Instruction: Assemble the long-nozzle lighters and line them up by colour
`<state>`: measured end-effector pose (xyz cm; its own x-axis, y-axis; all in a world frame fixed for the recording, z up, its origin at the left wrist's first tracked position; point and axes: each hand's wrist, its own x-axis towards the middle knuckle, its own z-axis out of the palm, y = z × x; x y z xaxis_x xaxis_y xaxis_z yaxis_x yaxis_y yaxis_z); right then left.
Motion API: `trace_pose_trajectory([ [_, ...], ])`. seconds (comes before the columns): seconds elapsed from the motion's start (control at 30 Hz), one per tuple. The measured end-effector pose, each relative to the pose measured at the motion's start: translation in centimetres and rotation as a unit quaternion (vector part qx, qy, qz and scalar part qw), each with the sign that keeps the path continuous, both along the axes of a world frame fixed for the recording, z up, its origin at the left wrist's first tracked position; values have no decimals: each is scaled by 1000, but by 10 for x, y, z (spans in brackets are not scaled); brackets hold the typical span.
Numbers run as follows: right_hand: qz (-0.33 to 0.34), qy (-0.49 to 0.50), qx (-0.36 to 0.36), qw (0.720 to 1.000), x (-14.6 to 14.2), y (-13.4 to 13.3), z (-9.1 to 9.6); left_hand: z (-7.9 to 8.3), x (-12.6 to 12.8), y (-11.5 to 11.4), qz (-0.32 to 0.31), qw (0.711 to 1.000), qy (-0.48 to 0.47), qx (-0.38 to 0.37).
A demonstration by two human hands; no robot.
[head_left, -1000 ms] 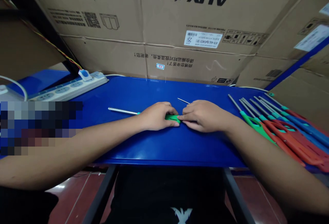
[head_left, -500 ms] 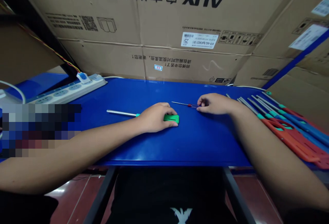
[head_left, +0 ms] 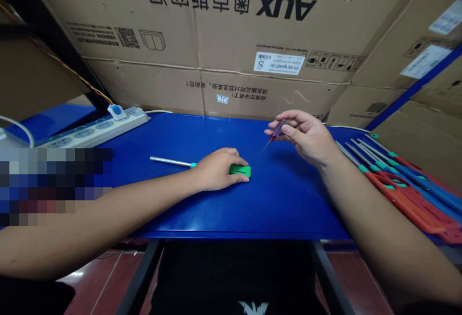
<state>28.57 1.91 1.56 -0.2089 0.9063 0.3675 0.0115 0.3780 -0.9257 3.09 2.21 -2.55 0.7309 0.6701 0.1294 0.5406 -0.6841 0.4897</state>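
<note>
green long-necked lighter (head_left: 240,170) lies on the blue tabletop (head_left: 231,211), the left hand (head_left: 215,169) curling its fingers around the body; the right hand (head_left: 307,137) grasps a purple-handled screwdriver (head_left: 280,127) between thumb and fingers, tip slanting down, apart from the lighter

Carton (head_left: 224,38): AUX 奥克斯空调, inverted | its white label (head_left: 279,63): KFR-46G, 25

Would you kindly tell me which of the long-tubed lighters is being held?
The green lighter, in the left hand; the other lighters in view, red or blue, lie together on the right of the table.
</note>
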Motion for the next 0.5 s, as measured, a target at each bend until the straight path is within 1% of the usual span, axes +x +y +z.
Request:
trace_pose_trajectory([
  [0.1,39,6,14,999,-15,-5,-4,-2,1,1,-5,1000,1,7],
  [0.2,69,-8,36,997,-22,-8,-8,-2,1,1,-7,1000,3,13],
  [0.5,75,-11,52,996,-21,-7,-11,-2,1,1,-6,1000,2,11],
])
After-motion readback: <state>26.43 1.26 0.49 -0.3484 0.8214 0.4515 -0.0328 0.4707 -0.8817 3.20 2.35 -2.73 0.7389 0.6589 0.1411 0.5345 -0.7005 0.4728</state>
